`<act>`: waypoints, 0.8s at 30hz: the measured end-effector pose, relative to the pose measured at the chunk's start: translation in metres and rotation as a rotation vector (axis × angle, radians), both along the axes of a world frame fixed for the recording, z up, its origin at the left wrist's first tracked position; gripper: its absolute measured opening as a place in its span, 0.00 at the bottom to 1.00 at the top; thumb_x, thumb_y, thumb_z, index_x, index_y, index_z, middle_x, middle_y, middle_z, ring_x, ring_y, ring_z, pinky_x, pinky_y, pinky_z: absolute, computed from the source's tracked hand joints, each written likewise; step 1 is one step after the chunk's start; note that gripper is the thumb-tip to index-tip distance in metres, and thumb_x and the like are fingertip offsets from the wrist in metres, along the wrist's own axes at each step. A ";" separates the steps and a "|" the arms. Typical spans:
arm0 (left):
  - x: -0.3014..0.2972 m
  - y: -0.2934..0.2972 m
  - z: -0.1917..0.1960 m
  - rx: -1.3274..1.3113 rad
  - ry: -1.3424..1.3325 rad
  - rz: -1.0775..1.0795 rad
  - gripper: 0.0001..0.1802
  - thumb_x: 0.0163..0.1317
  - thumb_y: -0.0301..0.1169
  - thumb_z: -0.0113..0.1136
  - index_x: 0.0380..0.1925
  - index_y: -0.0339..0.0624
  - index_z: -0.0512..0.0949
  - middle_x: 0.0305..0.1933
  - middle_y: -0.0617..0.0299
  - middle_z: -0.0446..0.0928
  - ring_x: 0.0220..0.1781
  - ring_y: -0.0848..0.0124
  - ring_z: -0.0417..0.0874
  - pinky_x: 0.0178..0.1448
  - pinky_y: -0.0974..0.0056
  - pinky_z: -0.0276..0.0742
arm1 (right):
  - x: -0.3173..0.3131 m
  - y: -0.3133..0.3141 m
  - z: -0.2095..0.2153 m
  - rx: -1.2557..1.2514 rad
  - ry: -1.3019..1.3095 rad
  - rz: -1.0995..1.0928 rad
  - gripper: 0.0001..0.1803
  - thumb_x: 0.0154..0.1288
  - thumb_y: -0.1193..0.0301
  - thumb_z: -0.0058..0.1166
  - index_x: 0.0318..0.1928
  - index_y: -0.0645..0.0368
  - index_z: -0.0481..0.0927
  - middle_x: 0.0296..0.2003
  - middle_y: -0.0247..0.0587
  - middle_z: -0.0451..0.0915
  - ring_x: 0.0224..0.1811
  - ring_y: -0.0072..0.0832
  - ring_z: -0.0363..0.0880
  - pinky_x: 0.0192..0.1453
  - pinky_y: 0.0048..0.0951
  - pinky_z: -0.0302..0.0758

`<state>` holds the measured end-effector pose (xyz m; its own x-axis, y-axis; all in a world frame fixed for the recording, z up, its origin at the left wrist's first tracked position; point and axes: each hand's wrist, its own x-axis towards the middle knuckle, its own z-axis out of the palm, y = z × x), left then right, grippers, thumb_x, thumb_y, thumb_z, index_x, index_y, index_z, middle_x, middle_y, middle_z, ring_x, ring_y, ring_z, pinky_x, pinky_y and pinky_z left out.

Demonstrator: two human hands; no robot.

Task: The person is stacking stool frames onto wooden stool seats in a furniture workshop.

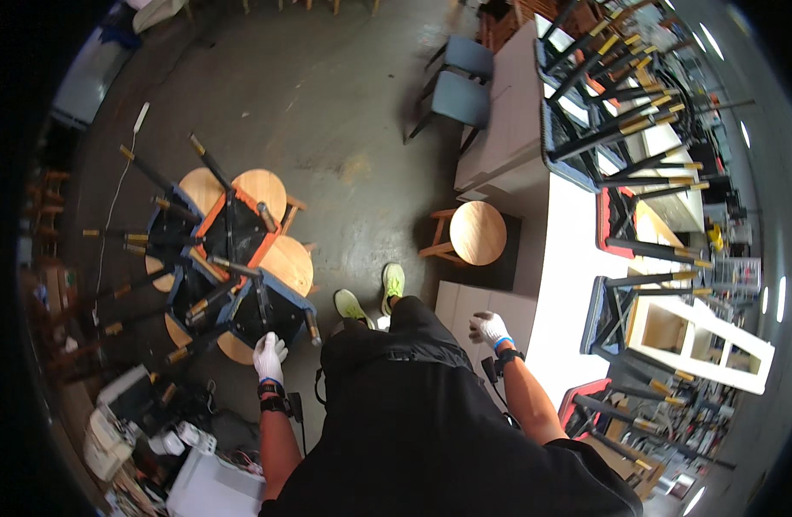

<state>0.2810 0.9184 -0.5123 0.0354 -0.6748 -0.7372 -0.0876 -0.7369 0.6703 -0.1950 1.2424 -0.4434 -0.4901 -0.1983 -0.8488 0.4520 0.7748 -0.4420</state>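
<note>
Left hand (pixel 270 355) beside upturned blue stool (pixel 284 312), fingers' hold unclear; right hand (pixel 489 328), fingers loosely parted

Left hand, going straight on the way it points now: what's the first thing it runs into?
The left hand would likely meet the upturned blue-edged seat just ahead; depth is unclear, so its fingertips may already touch it.

The head-worn fisheye looks steeply down past the torso (pixel 439 431) toward the floor (pixel 327 129).
</note>
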 end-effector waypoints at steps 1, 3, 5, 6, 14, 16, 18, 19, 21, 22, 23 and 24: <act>0.008 -0.001 -0.006 0.022 0.022 0.028 0.23 0.66 0.43 0.61 0.54 0.39 0.74 0.49 0.56 0.78 0.50 0.57 0.83 0.48 0.56 0.82 | 0.007 0.011 -0.006 0.027 -0.014 -0.026 0.26 0.63 0.68 0.55 0.60 0.68 0.71 0.32 0.45 0.80 0.25 0.33 0.81 0.28 0.34 0.80; 0.015 -0.003 -0.017 0.062 0.047 0.067 0.22 0.66 0.43 0.61 0.53 0.40 0.74 0.48 0.56 0.78 0.50 0.56 0.83 0.47 0.55 0.82 | 0.016 0.033 -0.014 0.093 -0.015 -0.051 0.23 0.64 0.69 0.55 0.57 0.66 0.74 0.31 0.45 0.80 0.24 0.35 0.82 0.28 0.35 0.81; 0.031 0.000 -0.029 0.080 0.053 0.083 0.20 0.66 0.43 0.60 0.51 0.41 0.75 0.48 0.55 0.79 0.49 0.56 0.83 0.45 0.55 0.83 | 0.022 0.044 -0.014 0.131 -0.041 -0.074 0.21 0.64 0.68 0.55 0.56 0.64 0.76 0.31 0.47 0.81 0.25 0.37 0.82 0.29 0.36 0.82; 0.029 0.001 -0.029 0.077 0.016 0.089 0.20 0.67 0.43 0.59 0.50 0.42 0.75 0.48 0.55 0.79 0.48 0.56 0.84 0.45 0.55 0.83 | 0.021 0.049 -0.016 0.120 -0.040 -0.092 0.21 0.64 0.68 0.55 0.56 0.64 0.76 0.31 0.47 0.81 0.25 0.37 0.82 0.29 0.36 0.82; -0.023 0.002 -0.008 0.007 -0.038 0.042 0.19 0.68 0.40 0.57 0.52 0.39 0.74 0.51 0.52 0.78 0.51 0.52 0.83 0.49 0.52 0.82 | -0.030 0.041 -0.016 -0.088 0.232 -0.237 0.18 0.64 0.73 0.54 0.53 0.67 0.75 0.31 0.45 0.80 0.22 0.29 0.79 0.24 0.30 0.75; -0.042 -0.001 0.000 -0.015 -0.045 0.028 0.20 0.68 0.40 0.58 0.53 0.39 0.73 0.52 0.51 0.78 0.52 0.52 0.82 0.49 0.51 0.82 | -0.054 0.032 -0.011 -0.134 0.348 -0.259 0.16 0.64 0.74 0.53 0.52 0.66 0.77 0.32 0.44 0.81 0.22 0.27 0.78 0.24 0.29 0.74; -0.060 -0.004 0.006 -0.053 -0.035 0.024 0.19 0.68 0.39 0.58 0.52 0.40 0.73 0.51 0.51 0.78 0.51 0.53 0.82 0.50 0.52 0.81 | -0.080 0.031 -0.002 -0.136 0.546 -0.267 0.15 0.64 0.72 0.54 0.50 0.65 0.80 0.32 0.43 0.83 0.26 0.30 0.82 0.32 0.29 0.78; -0.069 -0.003 0.009 -0.073 -0.055 0.015 0.19 0.68 0.39 0.59 0.52 0.40 0.74 0.50 0.52 0.78 0.51 0.54 0.82 0.50 0.53 0.81 | -0.096 0.038 -0.016 -0.129 0.771 -0.240 0.13 0.64 0.72 0.55 0.47 0.65 0.80 0.33 0.47 0.85 0.33 0.33 0.83 0.40 0.32 0.79; -0.086 -0.003 0.017 -0.099 -0.074 0.005 0.18 0.67 0.38 0.60 0.52 0.41 0.73 0.49 0.54 0.77 0.50 0.55 0.82 0.49 0.56 0.80 | -0.123 0.044 -0.010 -0.049 0.889 -0.240 0.13 0.66 0.66 0.55 0.41 0.65 0.80 0.34 0.54 0.84 0.37 0.41 0.83 0.45 0.38 0.78; -0.094 -0.002 0.020 -0.119 -0.097 0.000 0.17 0.67 0.38 0.60 0.50 0.40 0.74 0.48 0.55 0.77 0.48 0.58 0.82 0.47 0.58 0.80 | -0.136 0.049 -0.009 0.021 0.931 -0.233 0.15 0.66 0.64 0.55 0.40 0.66 0.79 0.33 0.56 0.83 0.37 0.43 0.83 0.44 0.40 0.77; -0.101 0.002 0.021 -0.144 -0.126 -0.015 0.17 0.67 0.38 0.59 0.50 0.40 0.75 0.47 0.56 0.77 0.47 0.60 0.82 0.45 0.60 0.80 | -0.150 0.057 -0.009 0.056 0.925 -0.243 0.16 0.66 0.62 0.56 0.39 0.66 0.79 0.31 0.54 0.83 0.33 0.41 0.82 0.43 0.40 0.77; -0.106 0.006 0.023 -0.168 -0.156 -0.029 0.16 0.67 0.38 0.59 0.49 0.40 0.75 0.46 0.56 0.77 0.45 0.62 0.82 0.44 0.61 0.79 | -0.162 0.065 -0.010 0.090 0.918 -0.251 0.18 0.66 0.60 0.57 0.39 0.67 0.79 0.30 0.51 0.82 0.30 0.40 0.80 0.41 0.40 0.77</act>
<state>0.1748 0.9243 -0.4895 0.1189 -0.7898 -0.6017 -0.2197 -0.6119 0.7598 -0.3568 1.3070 -0.4531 -0.9916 0.0508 -0.1193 0.1167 0.7509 -0.6500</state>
